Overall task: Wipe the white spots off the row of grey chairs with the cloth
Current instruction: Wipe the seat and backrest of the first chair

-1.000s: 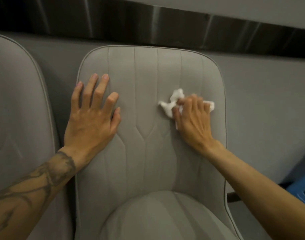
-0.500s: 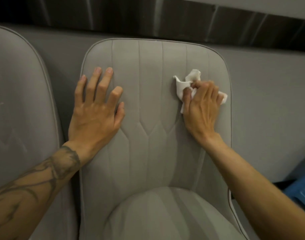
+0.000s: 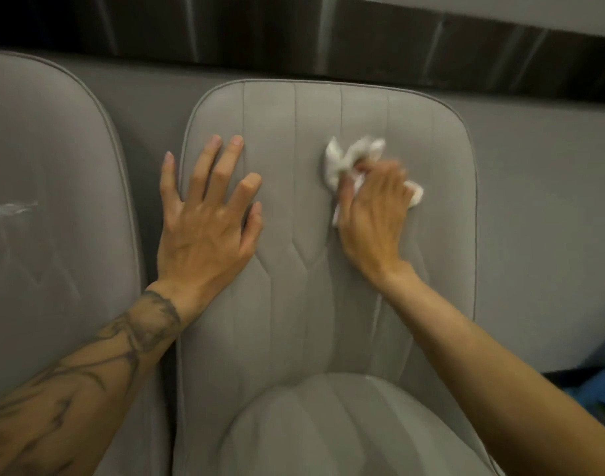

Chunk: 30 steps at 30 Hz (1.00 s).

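Evidently you're midway; your right hand [image 3: 373, 207] grips the cloth [image 3: 349, 156] on the centre chair [image 3: 294, 304]; left hand [image 3: 204, 218] lies flat; left-frame chair [image 3: 53, 149] shows white streaks [image 3: 9, 207] (unwiped).

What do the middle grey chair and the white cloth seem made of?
Grey padded chair back: matte upholstery, probably microfibre or faux suede; stitched seams, piped edge, no gloss. Crumpled white cloth: thin tissue or soft wipe, perhaps paper; it bunches in fine creases.

Grey wall [image 3: 541, 207] behind, dark glossy band [image 3: 294, 29] above it, blue object [image 3: 600, 393] low right.
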### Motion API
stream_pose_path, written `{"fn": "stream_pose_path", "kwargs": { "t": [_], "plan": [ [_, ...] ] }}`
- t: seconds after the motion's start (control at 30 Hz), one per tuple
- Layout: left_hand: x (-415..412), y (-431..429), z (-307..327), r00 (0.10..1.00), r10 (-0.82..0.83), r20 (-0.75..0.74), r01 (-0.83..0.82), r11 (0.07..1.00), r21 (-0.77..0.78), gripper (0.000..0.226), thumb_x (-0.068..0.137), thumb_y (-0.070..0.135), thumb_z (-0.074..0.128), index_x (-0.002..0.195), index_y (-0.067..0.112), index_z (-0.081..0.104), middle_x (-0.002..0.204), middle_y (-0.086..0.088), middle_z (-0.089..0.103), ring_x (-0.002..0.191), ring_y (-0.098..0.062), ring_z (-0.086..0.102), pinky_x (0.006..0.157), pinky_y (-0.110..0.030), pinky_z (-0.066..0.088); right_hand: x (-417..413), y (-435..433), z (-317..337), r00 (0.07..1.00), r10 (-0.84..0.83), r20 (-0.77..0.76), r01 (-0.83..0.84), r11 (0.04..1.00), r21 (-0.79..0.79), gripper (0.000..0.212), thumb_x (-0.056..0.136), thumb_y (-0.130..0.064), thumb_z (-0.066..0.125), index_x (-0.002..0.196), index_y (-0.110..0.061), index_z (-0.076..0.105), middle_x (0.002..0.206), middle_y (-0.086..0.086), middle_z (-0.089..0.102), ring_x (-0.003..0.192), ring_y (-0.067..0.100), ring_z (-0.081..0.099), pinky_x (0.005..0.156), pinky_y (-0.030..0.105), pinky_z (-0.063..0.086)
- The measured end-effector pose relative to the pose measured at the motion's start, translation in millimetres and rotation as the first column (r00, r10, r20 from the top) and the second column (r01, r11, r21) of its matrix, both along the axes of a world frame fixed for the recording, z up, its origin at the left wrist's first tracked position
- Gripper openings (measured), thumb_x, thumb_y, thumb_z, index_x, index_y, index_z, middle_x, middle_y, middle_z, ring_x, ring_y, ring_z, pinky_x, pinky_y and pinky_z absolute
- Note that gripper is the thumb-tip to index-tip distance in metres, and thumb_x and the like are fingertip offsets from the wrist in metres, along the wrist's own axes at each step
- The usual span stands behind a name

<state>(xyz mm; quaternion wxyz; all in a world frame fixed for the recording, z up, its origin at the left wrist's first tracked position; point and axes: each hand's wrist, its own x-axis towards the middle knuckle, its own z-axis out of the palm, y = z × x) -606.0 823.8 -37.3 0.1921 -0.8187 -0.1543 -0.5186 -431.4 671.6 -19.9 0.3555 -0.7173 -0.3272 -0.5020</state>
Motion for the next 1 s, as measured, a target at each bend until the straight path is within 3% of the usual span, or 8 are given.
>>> {"fn": "stream_pose_path", "kwargs": {
  "t": [0.1,0.17,0.3,0.47,0.6,0.7,0.87,1.0],
  "plan": [
    [-1,0,0,1.0,-0.025,-0.004,0.025,0.999,-0.032,0.03,0.105,0.032,0.047,0.132,0.02,0.051,0.171,-0.008,0.028,0.161,-0.029,0.019,0.123,-0.068,0.018,-3,-18,-22,0.98,0.159,0.117,-0.116,0.942,-0.315,0.02,0.102,-0.028,0.053,0.107,-0.009,0.057,0.104,0.015,0.057,0.094,0.034,0.052,0.082,0.047,0.039],
    [-1,0,0,1.0,-0.024,-0.009,0.023,0.999,-0.033,0.031,0.106,0.032,0.044,0.133,0.019,0.051,0.171,-0.009,0.027,0.161,-0.029,0.019,0.122,-0.068,0.021,18,-16,12,0.985,0.107,0.132,-0.073,0.969,-0.237,0.022,0.103,-0.031,0.049,0.107,-0.01,0.054,0.101,0.015,0.055,0.09,0.033,0.052,0.08,0.046,0.039],
    [0,0,-1,1.0,-0.014,-0.006,0.014,1.0,-0.017,0.031,0.108,0.032,0.04,0.133,0.019,0.051,0.171,-0.009,0.027,0.161,-0.029,0.019,0.122,-0.067,0.023,20,9,50,1.0,-0.027,-0.003,0.027,0.992,0.122,0.028,0.104,-0.035,0.045,0.109,-0.009,0.054,0.106,0.012,0.056,0.092,0.029,0.051,0.08,0.042,0.036],
    [-2,2,0,1.0,-0.02,-0.021,0.019,0.999,-0.027,0.032,0.107,0.032,0.043,0.135,0.019,0.051,0.172,-0.009,0.026,0.161,-0.029,0.018,0.122,-0.067,0.023,-12,4,-11,0.96,0.202,0.193,-0.133,0.937,-0.322,0.018,0.101,-0.029,0.053,0.107,-0.012,0.054,0.101,0.013,0.057,0.091,0.031,0.049,0.08,0.044,0.035],
    [-2,2,-1,1.0,-0.009,-0.028,0.009,1.0,-0.014,0.032,0.108,0.033,0.041,0.135,0.018,0.052,0.171,-0.009,0.026,0.161,-0.03,0.019,0.121,-0.067,0.023,28,-5,38,0.975,0.082,0.204,-0.048,0.985,-0.165,0.016,0.103,-0.033,0.049,0.107,-0.018,0.043,0.099,0.012,0.053,0.09,0.026,0.044,0.079,0.04,0.032],
    [-1,2,-2,1.0,-0.002,-0.027,0.002,1.0,-0.006,0.033,0.108,0.033,0.041,0.135,0.018,0.051,0.171,-0.01,0.026,0.161,-0.03,0.018,0.121,-0.068,0.024,22,-11,10,0.995,-0.024,0.097,0.026,0.999,-0.023,0.019,0.105,-0.035,0.046,0.11,-0.016,0.045,0.102,0.012,0.053,0.091,0.027,0.044,0.079,0.041,0.035],
    [-2,1,-1,0.999,0.006,-0.043,-0.007,1.0,-0.019,0.034,0.108,0.034,0.042,0.136,0.017,0.049,0.171,-0.011,0.025,0.161,-0.032,0.018,0.12,-0.07,0.023,-2,-54,-93,0.987,0.092,0.129,-0.03,0.908,-0.417,0.017,0.101,-0.027,0.048,0.104,-0.011,0.052,0.097,0.016,0.059,0.092,0.037,0.06,0.081,0.047,0.045],
    [-2,2,-2,0.999,0.015,-0.041,-0.016,1.0,-0.014,0.035,0.108,0.036,0.039,0.137,0.018,0.048,0.172,-0.01,0.024,0.161,-0.031,0.017,0.12,-0.069,0.023,33,-49,-35,0.982,-0.016,0.188,0.064,0.965,-0.256,0.015,0.103,-0.03,0.045,0.107,-0.016,0.046,0.096,0.011,0.051,0.088,0.029,0.046,0.079,0.042,0.032]
  ]
}}
